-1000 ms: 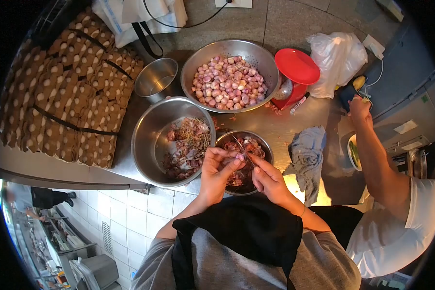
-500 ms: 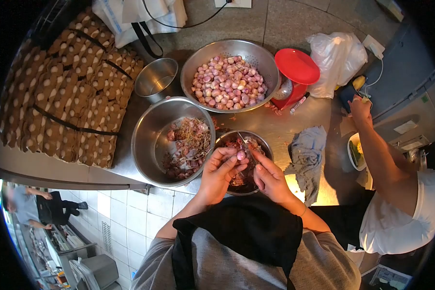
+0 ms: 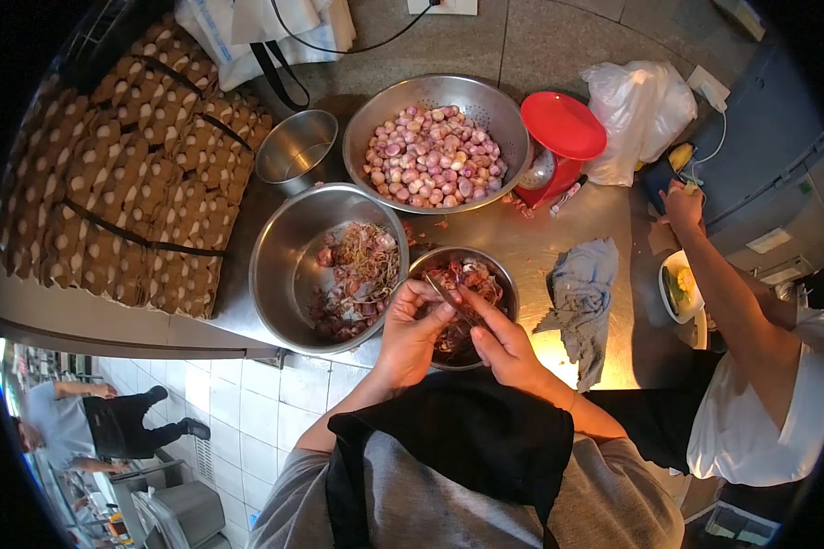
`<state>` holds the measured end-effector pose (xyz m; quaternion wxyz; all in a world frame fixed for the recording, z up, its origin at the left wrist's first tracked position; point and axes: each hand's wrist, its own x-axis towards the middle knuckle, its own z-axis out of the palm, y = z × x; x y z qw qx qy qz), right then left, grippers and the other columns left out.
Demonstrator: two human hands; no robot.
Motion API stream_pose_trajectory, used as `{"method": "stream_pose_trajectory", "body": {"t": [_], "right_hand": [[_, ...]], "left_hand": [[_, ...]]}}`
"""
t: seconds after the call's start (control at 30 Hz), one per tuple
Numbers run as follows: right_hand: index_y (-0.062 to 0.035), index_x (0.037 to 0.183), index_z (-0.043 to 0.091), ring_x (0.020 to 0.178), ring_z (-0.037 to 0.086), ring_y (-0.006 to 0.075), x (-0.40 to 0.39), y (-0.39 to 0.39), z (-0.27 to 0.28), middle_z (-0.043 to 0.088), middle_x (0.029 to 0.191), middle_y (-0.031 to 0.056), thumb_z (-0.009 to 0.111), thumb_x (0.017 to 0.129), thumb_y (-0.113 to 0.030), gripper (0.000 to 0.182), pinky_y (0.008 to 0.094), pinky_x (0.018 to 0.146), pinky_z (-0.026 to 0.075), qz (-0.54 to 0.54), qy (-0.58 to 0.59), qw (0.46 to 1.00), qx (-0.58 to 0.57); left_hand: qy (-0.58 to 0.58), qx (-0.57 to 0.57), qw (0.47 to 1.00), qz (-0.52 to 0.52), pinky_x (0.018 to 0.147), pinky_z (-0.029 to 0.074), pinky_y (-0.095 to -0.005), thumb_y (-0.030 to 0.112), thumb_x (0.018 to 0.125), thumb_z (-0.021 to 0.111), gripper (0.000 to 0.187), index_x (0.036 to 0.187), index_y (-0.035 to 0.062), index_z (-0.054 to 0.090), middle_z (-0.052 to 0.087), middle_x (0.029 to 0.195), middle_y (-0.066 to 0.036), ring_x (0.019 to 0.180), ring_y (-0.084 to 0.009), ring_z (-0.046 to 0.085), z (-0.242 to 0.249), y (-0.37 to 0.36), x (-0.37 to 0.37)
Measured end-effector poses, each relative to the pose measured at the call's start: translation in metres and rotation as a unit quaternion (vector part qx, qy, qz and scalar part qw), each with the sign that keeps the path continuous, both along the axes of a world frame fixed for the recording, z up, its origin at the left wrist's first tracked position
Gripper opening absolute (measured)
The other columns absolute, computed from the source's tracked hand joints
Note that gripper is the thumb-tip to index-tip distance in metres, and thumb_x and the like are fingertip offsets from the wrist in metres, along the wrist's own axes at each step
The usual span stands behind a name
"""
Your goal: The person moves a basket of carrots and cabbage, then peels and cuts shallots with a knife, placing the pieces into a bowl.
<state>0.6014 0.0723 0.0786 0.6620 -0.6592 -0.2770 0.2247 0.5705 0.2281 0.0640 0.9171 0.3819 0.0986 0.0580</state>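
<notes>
Both hands meet above a small metal bowl [image 3: 511, 274] of reddish peelings. My left hand [image 3: 407, 339] has its thumb and fingers pinched around a shallot, now almost hidden by the fingers. In my right hand [image 3: 504, 340] is a small knife [image 3: 443, 289], its blade slanting up and left to the left fingertips. Just left of my hands, a large metal bowl [image 3: 279, 274] holds unpeeled shallots [image 3: 357, 265] and dry roots. Beyond it stands a colander [image 3: 513, 119] full of peeled pink shallots [image 3: 435, 156].
Stacked egg trays [image 3: 128, 174] stand left, beside an empty metal pot [image 3: 295, 151]. Behind are a red scale [image 3: 563, 128] and a plastic bag [image 3: 636, 114]. A grey cloth [image 3: 581, 293] lies right. A co-worker's arm [image 3: 732, 302] reaches in there; another person [image 3: 110, 421] is lower left.
The knife has swung toward my left fingertips, and the shallot that showed between them is now mostly covered. The person at lower left has moved right, and the co-worker's arm has shifted slightly.
</notes>
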Motion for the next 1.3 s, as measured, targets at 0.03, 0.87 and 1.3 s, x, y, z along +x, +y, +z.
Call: {"method": "stream_pose_trajectory", "body": {"t": [0.03,0.87,1.3], "right_hand": [[-0.0019,0.132,0.033,0.06,0.044,0.0064,0.001,-0.002,0.001,0.048,0.074,0.0004,0.042,0.093,-0.018,0.043,0.0183,0.056,0.036,0.001,-0.016,1.0,-0.018],[-0.0006,0.129,0.036,0.111,0.05,0.0228,0.003,-0.005,0.004,0.05,0.122,0.016,0.044,0.091,-0.018,0.043,0.0278,0.091,0.036,-0.003,-0.034,0.998,-0.061],[-0.0018,0.129,0.037,0.076,0.055,0.0152,0.006,-0.005,-0.001,0.057,0.089,0.0075,0.042,0.092,-0.017,0.04,0.0235,0.068,0.042,-0.002,0.07,0.997,-0.029]], "left_hand": [[-0.003,0.003,1.0,0.004,0.078,0.048,-0.0278,-0.004,0.079,0.058,0.02,0.09,0.0084,0.046,0.054,0.091,-0.004,0.088,-0.013,0.055,-0.002,0.0,0.0],[0.005,0.014,1.0,0.005,0.076,0.049,-0.0262,-0.007,0.077,0.058,0.022,0.084,0.0076,0.043,0.054,0.091,-0.005,0.085,-0.0122,0.055,0.006,0.0,-0.001],[0.015,0.036,0.999,0.006,0.076,0.05,-0.0287,-0.005,0.08,0.057,0.02,0.084,0.0082,0.043,0.057,0.092,-0.007,0.085,-0.015,0.058,0.006,0.0,-0.001]]}}
